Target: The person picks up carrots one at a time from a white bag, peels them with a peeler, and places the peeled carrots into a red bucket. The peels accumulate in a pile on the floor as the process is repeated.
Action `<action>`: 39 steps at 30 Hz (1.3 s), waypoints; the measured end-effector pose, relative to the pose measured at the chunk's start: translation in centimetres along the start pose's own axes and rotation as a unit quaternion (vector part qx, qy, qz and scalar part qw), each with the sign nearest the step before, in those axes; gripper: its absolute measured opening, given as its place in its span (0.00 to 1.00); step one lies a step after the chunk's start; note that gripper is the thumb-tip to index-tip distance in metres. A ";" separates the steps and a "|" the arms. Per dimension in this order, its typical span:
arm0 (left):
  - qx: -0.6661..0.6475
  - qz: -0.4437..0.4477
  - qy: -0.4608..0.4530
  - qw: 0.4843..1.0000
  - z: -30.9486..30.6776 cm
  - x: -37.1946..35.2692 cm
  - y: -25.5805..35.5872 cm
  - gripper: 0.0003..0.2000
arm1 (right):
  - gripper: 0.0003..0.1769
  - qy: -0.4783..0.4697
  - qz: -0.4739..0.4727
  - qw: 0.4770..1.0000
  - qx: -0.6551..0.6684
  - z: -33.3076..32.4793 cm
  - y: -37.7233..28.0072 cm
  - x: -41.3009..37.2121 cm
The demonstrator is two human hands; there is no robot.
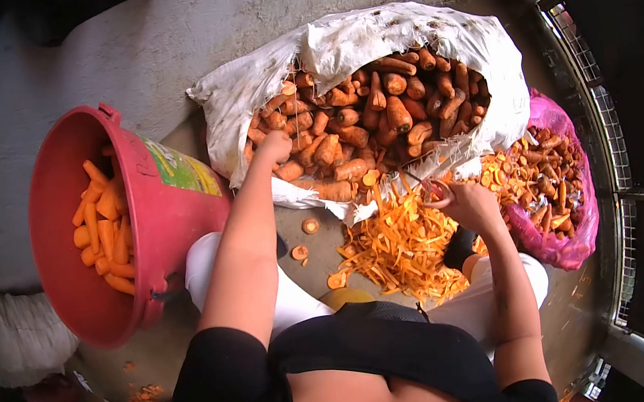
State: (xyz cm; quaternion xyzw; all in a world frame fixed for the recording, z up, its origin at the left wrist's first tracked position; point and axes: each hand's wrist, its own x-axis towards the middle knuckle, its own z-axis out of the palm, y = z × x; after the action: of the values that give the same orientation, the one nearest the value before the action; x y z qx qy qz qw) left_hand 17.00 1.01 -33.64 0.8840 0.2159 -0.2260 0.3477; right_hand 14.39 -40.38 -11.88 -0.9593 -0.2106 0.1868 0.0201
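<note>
**Carrots (pixel 397 115) lie at the left hand (pixel 274 148); the right hand (pixel 467 205) has the tool (pixel 436 195)**

From my remote seat, I have the carrots ahead of both arms, heaped in the open mouth of the white sack (pixel 397 30). The left hand is the nearer one: it sits over the left end of the opening, right at the heap. Its fingers are curled, but their tips are hidden from me, so I cannot tell whether they are clamped on a carrot or only resting there.

From that hand, most of the heap stretches away to the right. The carrots just beside it appear to lie aslant, long axes rising to the right, though others point every which way.

The right hand is closed on the tool's looped handle, probably a peeler; its working end points forward and left, towards the sack's near edge. I see that hand over the peelings (pixel 403 251), well apart from the left.

On my left, the red bucket (pixel 177 221) leans with its mouth turned outward, smooth orange carrots (pixel 106 219) inside. On my right, a pink bag (pixel 583 242) holds trimmings (pixel 537 179).
</note>
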 end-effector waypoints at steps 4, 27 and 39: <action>-0.014 -0.085 -0.060 0.994 5.5 0.8 -1.5 0.15 | 0.27 -0.048 0.073 0.996 -0.015 0.4 1.7 -0.4; 0.242 0.300 0.191 0.903 8.3 10.2 10.5 0.26 | 0.26 -0.083 0.147 0.984 0.052 1.8 5.6 -1.9; 0.164 0.122 0.070 0.976 11.9 13.4 20.3 0.37 | 0.26 -0.070 0.130 0.987 0.062 2.0 6.1 -1.9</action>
State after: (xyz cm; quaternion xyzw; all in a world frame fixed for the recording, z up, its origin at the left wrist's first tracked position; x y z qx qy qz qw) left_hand 35.78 -17.92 -38.32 0.9623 0.0899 -0.1519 0.2069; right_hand 14.53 -46.77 -13.77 -0.9601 -0.0728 0.2669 0.0399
